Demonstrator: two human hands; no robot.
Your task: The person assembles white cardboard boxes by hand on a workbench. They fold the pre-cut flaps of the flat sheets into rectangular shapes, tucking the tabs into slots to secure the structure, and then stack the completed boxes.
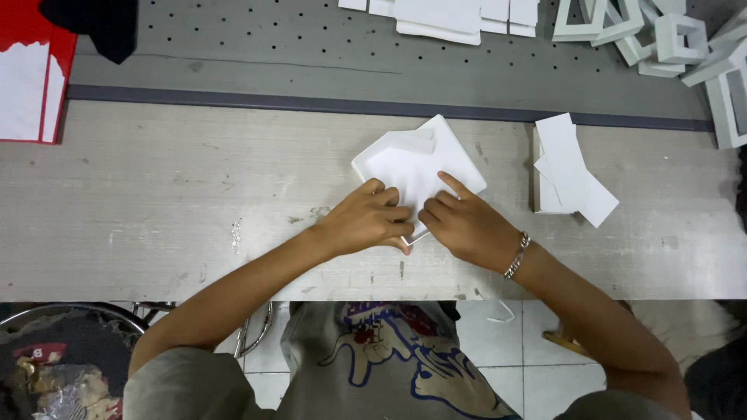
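A white square cardboard piece [424, 159], partly folded with a flap raised at its far side, lies turned like a diamond on the grey worktable [156, 202]. My left hand [369, 218] presses on its near corner with fingers curled over the edge. Touching it from the right, my right hand [463, 222] holds the same piece down, index finger stretched across the white surface. A metal bracelet [516, 257] circles my right wrist.
A stack of white card strips [568, 167] lies just right of the hands. Flat white pieces [451, 15] and folded white box frames [669, 39] sit on the perforated grey board at the back. A red and white sheet [31, 78] lies at the far left.
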